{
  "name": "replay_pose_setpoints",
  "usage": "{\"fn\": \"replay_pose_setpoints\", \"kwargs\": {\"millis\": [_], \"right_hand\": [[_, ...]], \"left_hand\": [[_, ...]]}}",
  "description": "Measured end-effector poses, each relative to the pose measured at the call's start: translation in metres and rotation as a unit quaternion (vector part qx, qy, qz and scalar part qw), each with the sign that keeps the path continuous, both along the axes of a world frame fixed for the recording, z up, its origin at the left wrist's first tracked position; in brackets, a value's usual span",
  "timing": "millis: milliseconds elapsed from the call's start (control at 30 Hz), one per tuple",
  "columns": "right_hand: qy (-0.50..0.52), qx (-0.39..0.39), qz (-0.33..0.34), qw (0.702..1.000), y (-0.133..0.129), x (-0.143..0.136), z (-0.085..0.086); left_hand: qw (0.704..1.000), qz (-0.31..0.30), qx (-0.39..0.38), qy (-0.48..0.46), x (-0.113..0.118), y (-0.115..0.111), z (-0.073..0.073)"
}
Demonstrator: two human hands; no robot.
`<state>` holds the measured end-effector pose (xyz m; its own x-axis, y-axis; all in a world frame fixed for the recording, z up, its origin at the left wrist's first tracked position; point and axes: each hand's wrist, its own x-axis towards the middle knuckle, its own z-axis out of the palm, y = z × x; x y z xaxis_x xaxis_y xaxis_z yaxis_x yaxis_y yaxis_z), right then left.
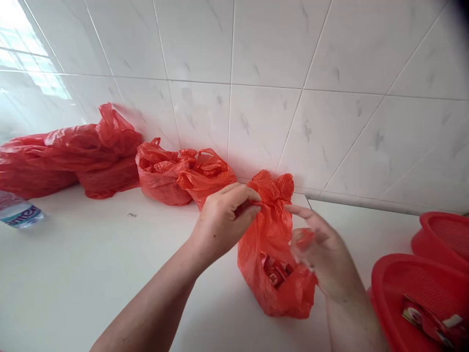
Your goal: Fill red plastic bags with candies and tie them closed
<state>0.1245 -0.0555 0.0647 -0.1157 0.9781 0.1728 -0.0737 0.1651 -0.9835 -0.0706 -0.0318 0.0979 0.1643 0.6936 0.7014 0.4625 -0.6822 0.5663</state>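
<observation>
A thin red plastic bag (252,249) stands on the white tabletop, its mouth partly open. Inside it, small red packets (276,275) with printed labels show through the gap. At the bag's upper left, my left hand (223,220) is closed, thumb and fingers pinching the gathered plastic. To the right of the bag is my right hand (322,249), blurred by motion. Its index finger stretches toward the bunched top, while a bit of red plastic shows between the thumb and the curled fingers.
Along the tiled wall (198,49) sit more filled red bags (161,176). A clear plastic bottle (22,215) lies at the far left. Two red baskets (383,274) stand at the right; the nearer holds red packets (427,320). A small scrap (132,215) is on the tabletop (91,264).
</observation>
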Motion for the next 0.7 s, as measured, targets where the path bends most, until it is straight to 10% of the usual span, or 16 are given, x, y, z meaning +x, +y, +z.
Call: {"fn": "replay_pose_setpoints", "kwargs": {"millis": [167,400,567,700], "right_hand": [[-0.087,-0.026,0.054,0.994,0.002,-0.028,0.0],[-0.074,-0.074,0.024,0.994,0.009,-0.021,-0.011],[-0.085,-0.046,0.12,0.988,0.007,-0.001,-0.012],[-0.096,0.065,0.169,0.979,0.008,0.014,-0.012]], "left_hand": [[0.966,-0.196,-0.133,-0.101,0.008,-0.012,-0.015],[0.985,-0.168,-0.037,0.027,0.008,-0.005,-0.049],[0.982,-0.122,-0.126,-0.071,0.017,0.001,-0.061],[0.924,-0.192,-0.275,-0.186,0.021,0.003,-0.067]]}}
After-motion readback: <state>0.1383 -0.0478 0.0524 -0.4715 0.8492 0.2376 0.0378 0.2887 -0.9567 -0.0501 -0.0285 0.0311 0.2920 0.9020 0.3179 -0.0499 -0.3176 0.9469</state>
